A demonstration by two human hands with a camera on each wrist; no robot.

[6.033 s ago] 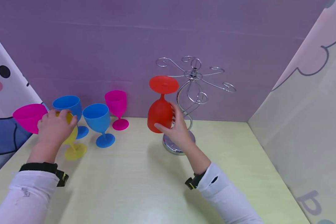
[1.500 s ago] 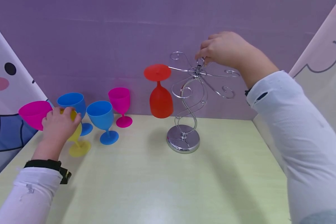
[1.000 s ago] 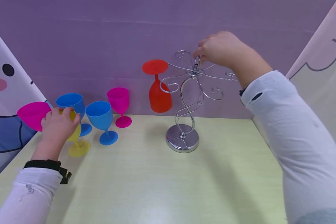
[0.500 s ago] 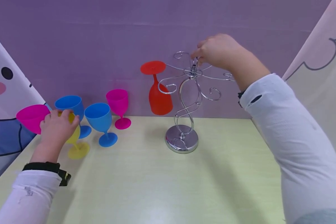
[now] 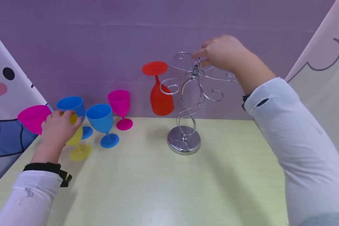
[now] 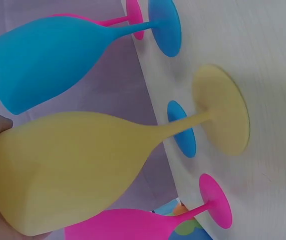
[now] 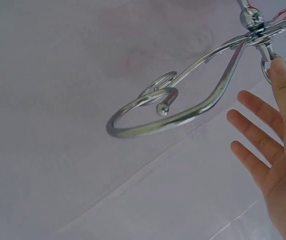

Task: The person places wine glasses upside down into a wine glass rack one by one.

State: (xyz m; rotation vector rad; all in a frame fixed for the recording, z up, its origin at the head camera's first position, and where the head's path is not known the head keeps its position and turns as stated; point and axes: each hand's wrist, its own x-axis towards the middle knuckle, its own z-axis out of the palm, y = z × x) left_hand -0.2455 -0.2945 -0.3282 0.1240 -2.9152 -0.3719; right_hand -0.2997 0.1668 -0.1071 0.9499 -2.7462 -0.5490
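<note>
My left hand (image 5: 57, 127) grips the bowl of a yellow goblet (image 6: 77, 165), whose foot rests on the table. At the top of a chrome wire goblet rack (image 5: 183, 141), my right hand (image 5: 226, 51) has thumb and forefinger around the small ring (image 5: 197, 61). In the right wrist view, the other fingers (image 7: 255, 127) are spread and nearly straight. A red goblet (image 5: 161, 99) hangs upside down by its foot from the rack's left arm. The other curled arms (image 7: 168, 120) in view carry nothing.
Two blue goblets (image 5: 99, 119) and a pink goblet (image 5: 120, 102) stand upright beside the yellow one. Another pink goblet (image 5: 34, 117) is at the far left, partly behind the left hand. A purple backdrop (image 5: 124, 47) rises behind the table (image 5: 147, 182).
The red goblet went from my right hand onto the rack. That hand moved up to the top ring and the rack's arms turned; lately the fingers have spread a little. The left hand stayed.
</note>
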